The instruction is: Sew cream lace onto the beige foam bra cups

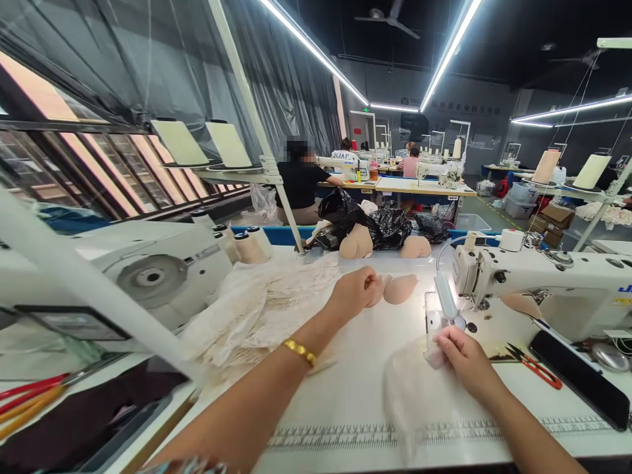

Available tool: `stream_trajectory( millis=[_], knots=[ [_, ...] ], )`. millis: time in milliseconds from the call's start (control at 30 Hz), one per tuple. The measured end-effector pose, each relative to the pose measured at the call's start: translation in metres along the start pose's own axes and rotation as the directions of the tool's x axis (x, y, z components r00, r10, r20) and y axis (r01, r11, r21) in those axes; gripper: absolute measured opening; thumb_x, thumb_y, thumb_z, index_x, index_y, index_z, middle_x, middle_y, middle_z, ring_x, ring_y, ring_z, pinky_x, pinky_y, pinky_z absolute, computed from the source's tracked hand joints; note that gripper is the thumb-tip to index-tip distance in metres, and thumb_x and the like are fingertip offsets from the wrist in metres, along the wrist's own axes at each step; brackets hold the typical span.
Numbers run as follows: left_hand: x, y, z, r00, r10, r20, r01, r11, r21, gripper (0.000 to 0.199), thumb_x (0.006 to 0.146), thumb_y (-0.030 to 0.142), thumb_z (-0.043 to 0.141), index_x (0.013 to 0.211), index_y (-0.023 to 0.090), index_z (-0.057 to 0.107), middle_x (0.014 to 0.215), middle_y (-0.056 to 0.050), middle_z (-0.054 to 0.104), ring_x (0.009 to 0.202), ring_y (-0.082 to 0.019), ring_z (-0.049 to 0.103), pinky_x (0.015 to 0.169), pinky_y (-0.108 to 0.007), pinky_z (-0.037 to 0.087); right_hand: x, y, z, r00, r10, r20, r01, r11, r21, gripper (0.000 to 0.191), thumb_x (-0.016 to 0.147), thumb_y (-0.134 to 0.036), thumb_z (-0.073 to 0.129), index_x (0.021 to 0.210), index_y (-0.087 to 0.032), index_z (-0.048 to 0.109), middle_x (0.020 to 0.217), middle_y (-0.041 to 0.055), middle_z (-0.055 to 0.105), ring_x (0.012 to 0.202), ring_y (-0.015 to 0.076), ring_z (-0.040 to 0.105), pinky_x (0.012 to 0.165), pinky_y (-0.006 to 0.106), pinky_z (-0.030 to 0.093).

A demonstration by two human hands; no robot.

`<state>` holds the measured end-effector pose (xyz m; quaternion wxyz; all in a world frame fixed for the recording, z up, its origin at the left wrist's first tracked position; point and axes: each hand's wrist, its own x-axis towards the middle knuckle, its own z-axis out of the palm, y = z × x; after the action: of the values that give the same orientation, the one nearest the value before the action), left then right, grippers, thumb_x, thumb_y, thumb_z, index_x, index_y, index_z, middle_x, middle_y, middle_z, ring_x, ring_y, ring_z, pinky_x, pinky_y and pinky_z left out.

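Currently pinching sheer off-white fabric (407, 382) in the right hand (461, 359), over the white surface (353, 388) near a white sewing machine (557, 266); curling the left hand (353, 293) at a beige rounded cup (380, 291), impossible to tell whether gripping.

Two hands (353, 293) (463, 359), at least four beige cups (401, 289) (380, 291) (355, 242) (415, 247), one bracelet (299, 353), one phone (580, 378)
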<state>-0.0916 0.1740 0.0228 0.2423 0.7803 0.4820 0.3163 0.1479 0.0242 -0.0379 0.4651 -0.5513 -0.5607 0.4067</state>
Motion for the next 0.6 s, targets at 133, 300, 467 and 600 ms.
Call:
stream_trajectory(
  millis=[133, 300, 467, 600],
  knots=[
    [-0.036, 0.018, 0.013, 0.983, -0.006, 0.185, 0.047, 0.974, -0.22, 0.018, 0.083, 0.039, 0.063, 0.086, 0.021, 0.063, 0.068, 0.001, 0.062, 0.061, -0.016, 0.056, 0.055, -0.025, 0.037, 0.001, 0.001, -0.001, 0.999, 0.033, 0.024, -0.036, 0.993, 0.108, 0.051, 0.093, -0.074, 0.054, 0.089, -0.024, 0.065, 0.072, 0.001, 0.068, 0.07, 0.0222, 0.064, 0.064, 0.033, 0.047],
    [-0.057, 0.037, 0.034, 0.907, -0.015, 0.42, 0.133, 0.958, -0.253, 0.019, 0.08, 0.038, 0.064, 0.084, 0.02, 0.061, 0.072, 0.002, 0.062, 0.063, -0.015, 0.055, 0.055, -0.024, 0.037, -0.002, 0.005, -0.004, 0.996, 0.039, 0.084, -0.048, 0.992, 0.113, 0.059, 0.095, -0.078, 0.05, 0.094, -0.021, 0.065, 0.077, 0.0028, 0.071, 0.072, 0.021, 0.063, 0.07, 0.034, 0.049],
    [-0.046, 0.057, 0.031, 0.903, 0.037, 0.429, 0.043, 0.984, -0.175, 0.028, 0.076, 0.037, 0.071, 0.098, 0.02, 0.066, 0.101, -0.006, 0.072, 0.097, -0.026, 0.065, 0.08, -0.034, 0.05, -0.011, 0.002, 0.001, 0.996, -0.003, 0.091, -0.001, 0.999, 0.049, 0.038, 0.094, -0.059, 0.066, 0.097, -0.021, 0.068, 0.078, 0.0011, 0.068, 0.078, 0.0224, 0.07, 0.07, 0.031, 0.05],
    [-0.039, 0.073, 0.022, 0.667, 0.26, 0.698, -0.036, 0.947, -0.318, 0.066, 0.069, 0.044, 0.085, 0.127, 0.025, 0.061, 0.133, -0.007, 0.066, 0.126, -0.031, 0.058, 0.102, -0.039, 0.048, -0.022, -0.017, -0.002, 0.972, -0.071, 0.223, 0.082, 0.996, -0.039, 0.02, 0.101, -0.04, 0.061, 0.101, -0.022, 0.07, 0.082, 0.0003, 0.069, 0.076, 0.0194, 0.069, 0.071, 0.03, 0.05]
  ],
)
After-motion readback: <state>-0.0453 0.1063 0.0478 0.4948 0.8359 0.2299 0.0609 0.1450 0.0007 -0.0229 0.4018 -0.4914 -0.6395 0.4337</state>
